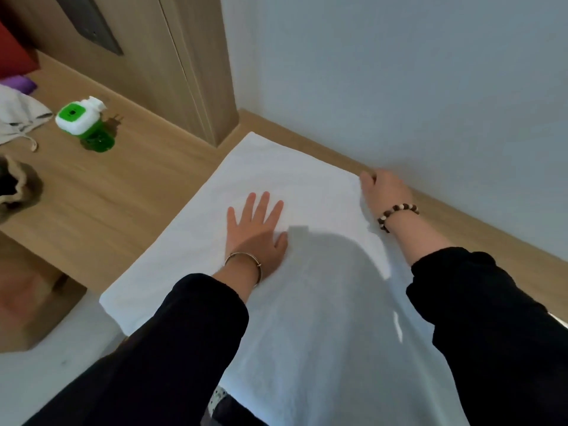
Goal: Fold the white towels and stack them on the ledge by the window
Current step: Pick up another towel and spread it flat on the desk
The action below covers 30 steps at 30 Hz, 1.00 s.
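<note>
Towel [276,179]: white, one item, spread flat on the wooden desk [123,192]. Its far edge lies just short of the wall [399,87], and its near end runs back under both sleeves.

Left grip [256,232]: palm down on the middle of the towel, fingers straight and spread. Metal bangle [246,265] at the wrist.

Right grip [384,192]: at the towel's far right corner, close to the wall, fingers curled onto the cloth edge. Bead bracelet [398,215] at the wrist.

Containers, all well to the left of the left grip:
- green bottle [83,121], white cap, upright
- white drawstring bag [18,112], lying slack
- brown pouch [15,186], mouth open, inside dark, contents cannot be told

Open room: a strip of bare wood between the right grip and the wall, and a broad stretch of bare desk between the left grip and the bottle.

Below the desk's left edge: cardboard box [30,302].
</note>
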Each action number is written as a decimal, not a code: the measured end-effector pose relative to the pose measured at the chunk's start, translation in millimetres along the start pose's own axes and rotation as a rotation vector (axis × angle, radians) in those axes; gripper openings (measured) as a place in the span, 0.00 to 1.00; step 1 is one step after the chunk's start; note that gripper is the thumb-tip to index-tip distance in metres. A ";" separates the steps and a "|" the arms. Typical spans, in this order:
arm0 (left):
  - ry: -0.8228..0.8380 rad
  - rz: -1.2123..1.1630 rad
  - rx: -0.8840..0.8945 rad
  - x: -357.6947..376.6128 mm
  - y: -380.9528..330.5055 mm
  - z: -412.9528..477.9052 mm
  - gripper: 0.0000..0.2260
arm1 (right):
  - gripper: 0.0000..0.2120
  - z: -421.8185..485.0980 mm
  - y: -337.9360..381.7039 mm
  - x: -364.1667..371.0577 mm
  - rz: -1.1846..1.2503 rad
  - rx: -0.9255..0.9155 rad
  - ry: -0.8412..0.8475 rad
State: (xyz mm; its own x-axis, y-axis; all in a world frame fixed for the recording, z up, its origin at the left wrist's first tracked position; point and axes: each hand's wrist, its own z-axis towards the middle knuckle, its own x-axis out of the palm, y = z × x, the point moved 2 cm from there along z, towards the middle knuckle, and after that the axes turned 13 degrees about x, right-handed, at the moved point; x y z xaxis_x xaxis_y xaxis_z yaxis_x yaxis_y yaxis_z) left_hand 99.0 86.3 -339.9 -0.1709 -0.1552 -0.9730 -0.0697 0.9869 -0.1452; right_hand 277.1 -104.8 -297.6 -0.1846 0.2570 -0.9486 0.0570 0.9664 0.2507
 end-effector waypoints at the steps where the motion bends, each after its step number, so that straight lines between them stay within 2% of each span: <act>1: 0.016 0.011 -0.026 -1.1 -3.4 1.4 0.27 | 0.18 -9.8 -16.0 -7.0 0.005 0.024 0.023; 3: 0.034 -0.035 -0.135 -5.1 -16.8 9.0 0.26 | 0.19 -35.2 -52.6 -16.8 0.017 0.073 0.042; 5: 0.032 -0.096 -0.191 -9.6 -45.0 21.4 0.26 | 0.19 -60.2 -88.0 -20.5 0.038 0.135 -0.011; 6: 0.031 -0.107 -0.148 -10.6 -64.1 26.8 0.25 | 0.19 -69.8 -102.7 -18.6 0.022 0.161 -0.047; 10: 0.049 -0.070 0.221 -0.1 -118.5 31.9 0.25 | 0.17 -80.0 -137.6 2.0 -0.062 0.200 -0.083; 14: 0.025 0.003 0.260 11.2 -113.1 33.8 0.27 | 0.17 -52.4 -160.6 -3.3 -0.110 0.146 -0.157; 16: 0.028 0.001 0.250 12.8 -113.8 35.0 0.27 | 0.16 -38.1 -167.4 -10.3 -0.077 0.116 -0.106; 20: 0.017 0.003 0.231 13.4 -115.8 37.2 0.28 | 0.13 -21.5 -173.9 -25.2 0.248 0.190 0.057; 23: 0.006 0.001 0.228 13.5 -115.3 37.3 0.28 | 0.09 -12.9 -175.3 -40.6 0.080 0.165 0.290; 25: 0.002 -0.003 0.225 13.6 -115.6 37.7 0.28 | 0.13 -14.2 -170.1 -51.1 -0.080 0.128 0.476; 27: -0.002 -0.006 0.227 14.0 -115.6 37.8 0.28 | 0.20 -17.8 -162.4 -56.2 -0.188 0.102 0.608; 28: 0.000 -0.009 0.229 13.8 -115.4 37.5 0.28 | 0.23 -20.6 -159.2 -55.6 -0.228 0.094 0.625; 30: 0.005 -0.009 0.234 14.2 -115.1 37.0 0.28 | 0.25 -22.2 -159.1 -48.6 -0.179 0.147 0.509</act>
State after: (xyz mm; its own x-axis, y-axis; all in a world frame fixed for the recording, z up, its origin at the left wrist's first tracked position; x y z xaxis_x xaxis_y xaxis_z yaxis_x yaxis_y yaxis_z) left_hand 141.0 -27.9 -343.6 -0.1759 -0.1634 -0.9708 0.1584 0.9686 -0.1917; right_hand 255.2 -270.8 -287.1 -0.6520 0.0956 -0.7521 0.1107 0.9934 0.0303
